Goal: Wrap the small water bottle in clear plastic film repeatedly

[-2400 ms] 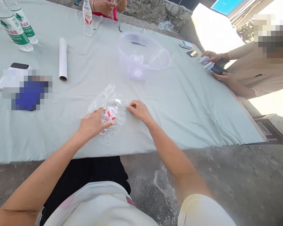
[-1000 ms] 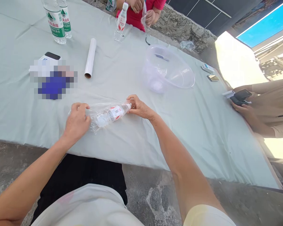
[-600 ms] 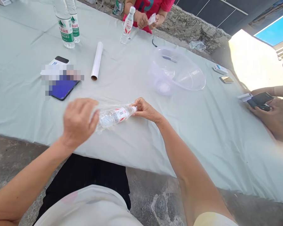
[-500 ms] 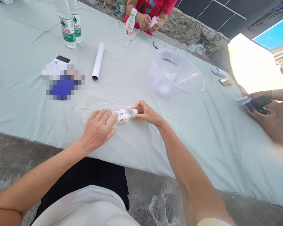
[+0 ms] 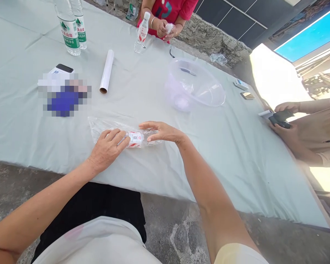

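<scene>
A small clear plastic bottle (image 5: pixel 135 139) with a red and white label lies on its side near the table's front edge. Thin clear plastic film (image 5: pixel 99 124) lies under and around it, spreading out at the left. My left hand (image 5: pixel 106 148) rests over the bottle's base end, fingers curled on it through the film. At the neck end my right hand (image 5: pixel 163 132) has its thumb and fingers spread apart around the film-covered neck. Whether the right fingertips touch the film I cannot tell. The bottle's cap is mostly hidden.
Beyond my hands lie a white roll (image 5: pixel 107 71) and a translucent basin (image 5: pixel 214 97) holding a knife (image 5: pixel 187 71). Two large water bottles (image 5: pixel 68 36) stand back left; an upright bottle (image 5: pixel 141 35) is near a person in red. Another person's hands hold a dark device (image 5: pixel 280 119) at right.
My right hand has opened from its pinch at the cap and spread its fingers. Film now covers the neck end. The left hand stays on the bottle; the view has shifted slightly.
</scene>
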Demonstrator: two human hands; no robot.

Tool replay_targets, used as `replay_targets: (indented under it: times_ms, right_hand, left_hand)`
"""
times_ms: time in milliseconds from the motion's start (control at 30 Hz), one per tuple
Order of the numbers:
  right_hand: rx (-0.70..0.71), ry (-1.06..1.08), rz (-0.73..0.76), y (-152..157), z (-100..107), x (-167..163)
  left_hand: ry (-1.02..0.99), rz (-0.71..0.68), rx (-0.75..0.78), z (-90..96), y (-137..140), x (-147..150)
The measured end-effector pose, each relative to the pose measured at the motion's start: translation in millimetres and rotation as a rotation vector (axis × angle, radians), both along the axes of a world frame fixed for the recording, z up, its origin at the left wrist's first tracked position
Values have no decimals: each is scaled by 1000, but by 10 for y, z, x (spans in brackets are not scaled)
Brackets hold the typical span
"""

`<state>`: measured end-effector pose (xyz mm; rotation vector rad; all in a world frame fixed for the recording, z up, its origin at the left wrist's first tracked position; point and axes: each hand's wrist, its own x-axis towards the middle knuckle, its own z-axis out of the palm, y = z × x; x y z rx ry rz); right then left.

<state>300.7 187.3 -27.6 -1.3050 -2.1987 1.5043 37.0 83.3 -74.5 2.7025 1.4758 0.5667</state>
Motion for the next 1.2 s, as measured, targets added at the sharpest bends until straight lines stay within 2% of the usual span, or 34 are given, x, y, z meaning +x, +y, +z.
replay_targets:
  times_ms: [67, 167, 233, 367, 467, 567, 667, 733, 800, 867, 900, 967, 1067, 1133, 1200]
  right_hand:
    - [0, 32, -24, 38, 0, -58]
    - [109, 168, -257, 157, -63, -48]
    - [121, 182, -347, 246, -139, -14]
    - [-2, 114, -324, 376, -310, 13]
    - [20, 94, -398, 459, -390, 20]
    - [175, 36, -605, 502, -386, 50]
    - [487, 20, -782, 372, -298, 40]
    - [697, 19, -688, 182, -231, -23]
    - [847, -21, -436, -11, -200, -114]
    - [903, -98, -211, -117, -234, -189]
    - [889, -134, -149, -123, -274, -209]
    - [786, -154, -115, -51, -389, -206]
    - [608, -53, -131, 121, -582, -148]
    - [547, 39, -197, 171, -686, -141]
    - [510, 154, -318, 139, -755, -192]
  left_hand:
    - [17, 1, -13, 33, -6, 1]
    - [22, -12, -48, 98, -10, -46]
    - [-4, -24, -97, 152, 20, -115]
    - [-96, -23, -320, 262, 235, -281]
    - [-86, 30, -406, 307, 465, -351]
    - [-72, 104, -372, 307, 624, -359]
    - [-123, 181, -403, 291, 734, -324]
    - [-147, 263, -391, 289, 842, -281]
    - [-132, 358, -307, 298, 987, -226]
    - [-97, 400, -172, 315, 1125, -168]
    - [-81, 393, -108, 321, 1172, -144]
    - [-59, 341, -24, 317, 1192, -114]
    - [-40, 153, -21, 226, 1070, -152]
    - [-62, 28, -35, 110, 975, -226]
    - [-159, 18, -62, -11, 930, -304]
